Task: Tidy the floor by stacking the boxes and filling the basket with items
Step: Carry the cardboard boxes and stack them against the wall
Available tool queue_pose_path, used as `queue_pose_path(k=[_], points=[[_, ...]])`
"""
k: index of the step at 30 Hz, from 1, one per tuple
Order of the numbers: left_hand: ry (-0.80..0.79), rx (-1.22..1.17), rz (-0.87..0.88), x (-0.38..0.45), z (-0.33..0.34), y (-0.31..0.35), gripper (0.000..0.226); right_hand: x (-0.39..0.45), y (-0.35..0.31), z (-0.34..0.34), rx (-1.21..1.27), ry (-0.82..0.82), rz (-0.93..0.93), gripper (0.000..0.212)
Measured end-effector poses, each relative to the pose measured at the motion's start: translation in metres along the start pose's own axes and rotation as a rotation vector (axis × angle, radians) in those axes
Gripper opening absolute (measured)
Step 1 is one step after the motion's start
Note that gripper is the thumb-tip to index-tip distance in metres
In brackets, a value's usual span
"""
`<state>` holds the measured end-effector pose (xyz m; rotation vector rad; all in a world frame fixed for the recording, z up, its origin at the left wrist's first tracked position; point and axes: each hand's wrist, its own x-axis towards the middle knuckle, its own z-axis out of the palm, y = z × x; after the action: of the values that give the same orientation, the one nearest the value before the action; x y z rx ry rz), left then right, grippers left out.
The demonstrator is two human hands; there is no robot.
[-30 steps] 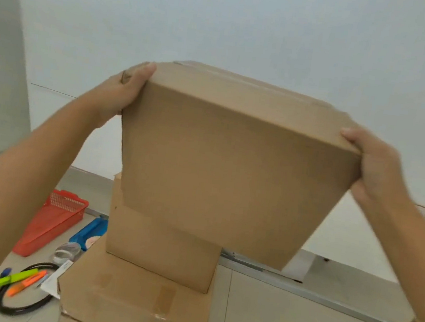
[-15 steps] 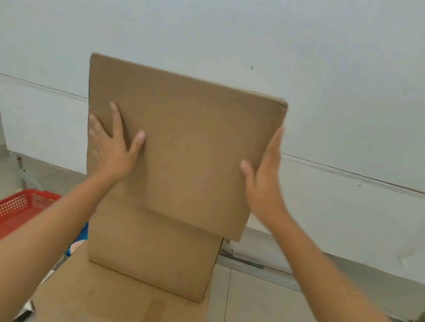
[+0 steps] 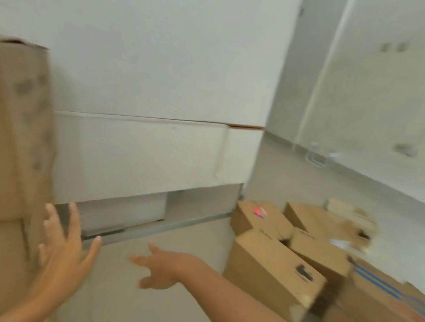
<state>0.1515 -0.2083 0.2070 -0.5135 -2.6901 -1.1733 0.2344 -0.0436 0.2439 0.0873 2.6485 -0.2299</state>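
- While my view is smeared with blur, I can make out my left hand (image 3: 65, 252) raised with its fingers spread and straight, grasping nothing, just beside the right-hand face of the tall stack of plain brown cardboard boxes (image 3: 1, 151); I cannot tell whether the fingers touch the cardboard.
- My right hand (image 3: 159, 268) reaches out over the pale tiled floor (image 3: 134, 309), fingers loose and splayed, holding nothing, well apart from any box.
- That stack fills the left edge of my view: an upper box sits on a lower one, with the seam between them level with my left fingertips.
- To the right, a jumble of brown cardboard boxes on the floor (image 3: 301, 254) lies tilted at odd angles near the corner of the room; one nearest my right forearm shows a dark hand-hole slot.
- One farther box carries a small pink and white label (image 3: 260, 211), and a box with blue stripes (image 3: 378, 284) lies at the right edge.
- Behind everything stands a white panelled wall (image 3: 150, 73).
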Motion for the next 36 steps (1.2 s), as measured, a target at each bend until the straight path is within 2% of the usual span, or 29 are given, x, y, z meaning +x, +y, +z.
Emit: queue_pose_path(k=[4,7,16,21,25,30,36], points=[[-0.282,0.002,0.254,-0.038,0.065,0.081,0.079,-0.075,0.086,0.03,0.122,0.067,0.265,0.068],[-0.424,0.014,0.392,-0.072,0.102,0.138,0.075,-0.134,0.141,0.056,0.191,0.106,0.429,0.073],[-0.639,-0.005,0.631,-0.18,0.179,0.262,0.062,-0.304,0.238,0.148,0.46,0.307,0.764,0.075],[-0.748,-0.029,0.748,-0.207,0.229,0.299,0.06,-0.355,0.288,0.2,0.607,0.574,1.048,0.062],[-0.831,-0.033,0.731,-0.212,0.282,0.317,0.06,-0.382,0.329,0.237,0.809,0.789,1.237,0.043],[-0.935,-0.008,0.574,-0.198,0.353,0.343,0.064,-0.395,0.388,0.268,1.018,0.875,1.523,0.055],[-0.982,-0.095,0.347,-0.166,0.424,0.375,0.072,-0.382,0.459,0.252,1.08,1.053,1.569,0.061]])
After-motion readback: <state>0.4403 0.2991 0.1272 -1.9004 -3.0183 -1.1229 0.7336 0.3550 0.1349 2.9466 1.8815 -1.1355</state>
